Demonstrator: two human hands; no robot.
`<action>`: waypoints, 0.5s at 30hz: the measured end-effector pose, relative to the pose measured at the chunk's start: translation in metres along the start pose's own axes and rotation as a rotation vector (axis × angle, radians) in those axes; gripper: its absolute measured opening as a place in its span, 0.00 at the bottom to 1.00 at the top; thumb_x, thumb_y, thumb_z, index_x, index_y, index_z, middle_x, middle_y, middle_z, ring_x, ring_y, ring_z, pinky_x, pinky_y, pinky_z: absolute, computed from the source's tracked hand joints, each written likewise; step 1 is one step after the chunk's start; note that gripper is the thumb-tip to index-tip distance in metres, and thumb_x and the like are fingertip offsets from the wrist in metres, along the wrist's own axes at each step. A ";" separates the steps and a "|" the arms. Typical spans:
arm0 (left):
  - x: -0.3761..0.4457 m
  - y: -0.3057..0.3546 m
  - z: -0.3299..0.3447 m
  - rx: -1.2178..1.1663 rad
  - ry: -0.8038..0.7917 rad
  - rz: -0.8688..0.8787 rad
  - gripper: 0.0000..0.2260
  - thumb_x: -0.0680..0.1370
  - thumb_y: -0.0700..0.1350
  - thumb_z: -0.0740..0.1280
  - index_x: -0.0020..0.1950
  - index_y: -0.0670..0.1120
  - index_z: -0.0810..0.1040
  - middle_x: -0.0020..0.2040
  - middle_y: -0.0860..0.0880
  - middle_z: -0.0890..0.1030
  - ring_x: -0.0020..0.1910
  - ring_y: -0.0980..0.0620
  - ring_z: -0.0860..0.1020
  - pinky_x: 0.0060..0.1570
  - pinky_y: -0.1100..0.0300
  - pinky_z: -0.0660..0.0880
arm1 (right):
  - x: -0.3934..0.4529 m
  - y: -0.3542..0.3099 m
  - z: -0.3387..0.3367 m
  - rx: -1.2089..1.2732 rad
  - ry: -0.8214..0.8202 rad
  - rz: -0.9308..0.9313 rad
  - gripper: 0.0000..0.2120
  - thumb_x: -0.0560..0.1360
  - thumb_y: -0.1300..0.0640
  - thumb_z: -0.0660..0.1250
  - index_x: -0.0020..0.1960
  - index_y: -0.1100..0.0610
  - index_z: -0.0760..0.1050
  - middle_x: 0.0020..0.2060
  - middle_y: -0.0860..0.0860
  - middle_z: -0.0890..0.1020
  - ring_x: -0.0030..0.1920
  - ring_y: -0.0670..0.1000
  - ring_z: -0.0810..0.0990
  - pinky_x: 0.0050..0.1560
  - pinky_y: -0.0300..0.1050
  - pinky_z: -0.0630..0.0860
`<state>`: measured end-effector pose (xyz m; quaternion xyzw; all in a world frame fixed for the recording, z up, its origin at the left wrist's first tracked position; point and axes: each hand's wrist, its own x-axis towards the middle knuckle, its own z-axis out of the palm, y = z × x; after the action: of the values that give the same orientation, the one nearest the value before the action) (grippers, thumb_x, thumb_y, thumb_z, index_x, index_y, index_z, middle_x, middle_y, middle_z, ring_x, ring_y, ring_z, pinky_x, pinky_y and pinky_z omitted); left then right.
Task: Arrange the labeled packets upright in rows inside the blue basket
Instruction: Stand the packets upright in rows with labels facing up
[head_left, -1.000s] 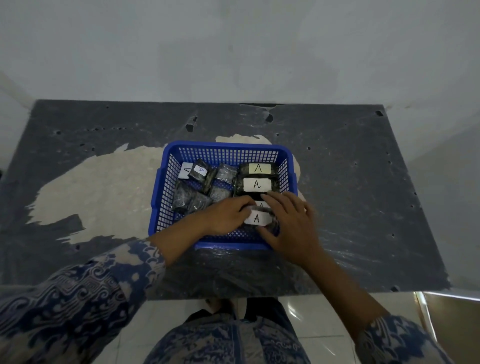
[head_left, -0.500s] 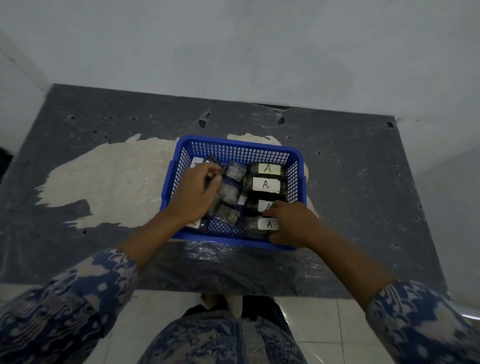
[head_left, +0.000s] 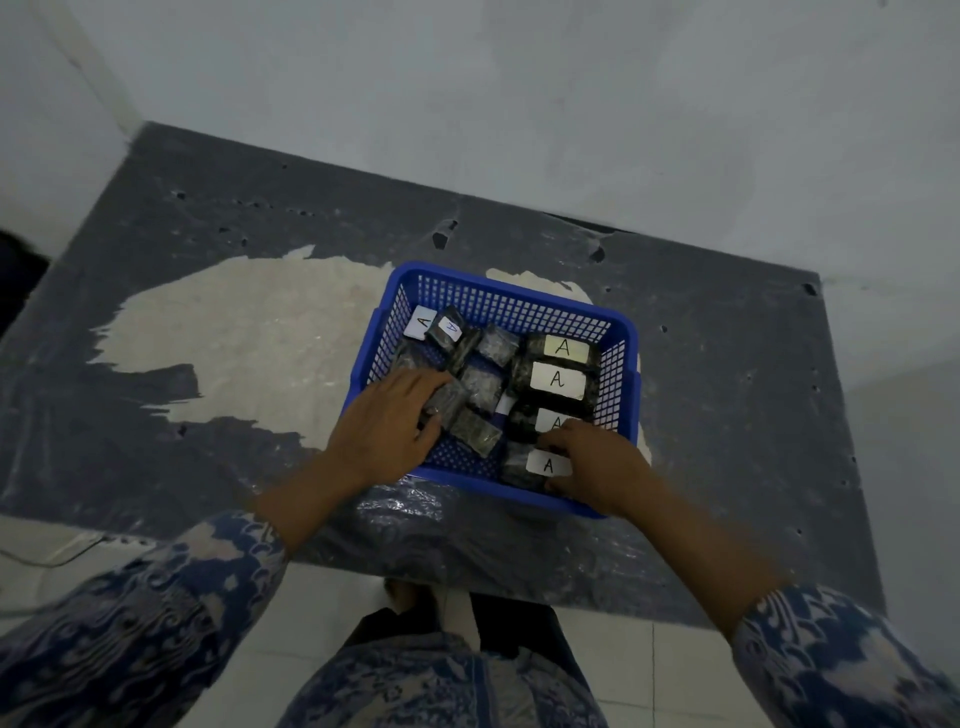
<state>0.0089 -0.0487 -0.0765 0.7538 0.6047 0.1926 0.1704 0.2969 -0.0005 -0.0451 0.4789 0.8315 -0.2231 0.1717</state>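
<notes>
A blue mesh basket (head_left: 511, 299) sits on the dark table and holds several dark packets with white "A" labels. Along its right side, a row of labeled packets (head_left: 558, 380) stands upright, labels facing up. On the left side, loose packets (head_left: 480, 384) lie tilted in a jumble. My left hand (head_left: 387, 423) reaches into the basket's left half and grips a dark packet (head_left: 448, 400) from the jumble. My right hand (head_left: 597, 465) holds the nearest packet of the row (head_left: 545, 465) at the basket's front right corner, fingers curled around its right end.
The basket rests on a dark grey table (head_left: 727, 364) with a large pale worn patch (head_left: 249, 332) to the left. A pale wall rises behind the table. White floor tiles (head_left: 675, 675) and my patterned clothing lie below the front edge.
My left hand has drawn back from the far left of the basket to a packet nearer the middle. My right hand stays at the front packet of the row. The camera has swung to the left.
</notes>
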 end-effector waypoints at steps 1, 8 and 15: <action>0.000 0.001 0.000 0.003 0.001 -0.002 0.21 0.79 0.49 0.63 0.72 0.49 0.69 0.61 0.47 0.77 0.56 0.47 0.75 0.52 0.52 0.74 | -0.001 -0.001 0.002 0.018 0.017 0.000 0.25 0.71 0.46 0.73 0.67 0.48 0.73 0.60 0.49 0.76 0.58 0.52 0.76 0.54 0.48 0.76; 0.000 0.002 -0.001 0.012 0.000 -0.024 0.22 0.78 0.50 0.63 0.72 0.51 0.68 0.63 0.49 0.76 0.59 0.50 0.74 0.55 0.55 0.73 | 0.008 -0.009 0.007 0.023 0.013 0.010 0.21 0.71 0.54 0.74 0.61 0.51 0.72 0.56 0.52 0.74 0.52 0.55 0.77 0.47 0.51 0.78; 0.003 0.006 -0.004 0.014 -0.075 -0.074 0.23 0.78 0.50 0.64 0.73 0.53 0.67 0.65 0.51 0.74 0.62 0.52 0.73 0.58 0.57 0.73 | 0.005 -0.006 0.016 0.059 0.039 0.021 0.20 0.75 0.60 0.67 0.65 0.52 0.70 0.57 0.52 0.72 0.53 0.53 0.75 0.47 0.50 0.77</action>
<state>0.0125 -0.0467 -0.0699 0.7387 0.6268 0.1536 0.1945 0.2906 -0.0082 -0.0602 0.4968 0.8226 -0.2364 0.1436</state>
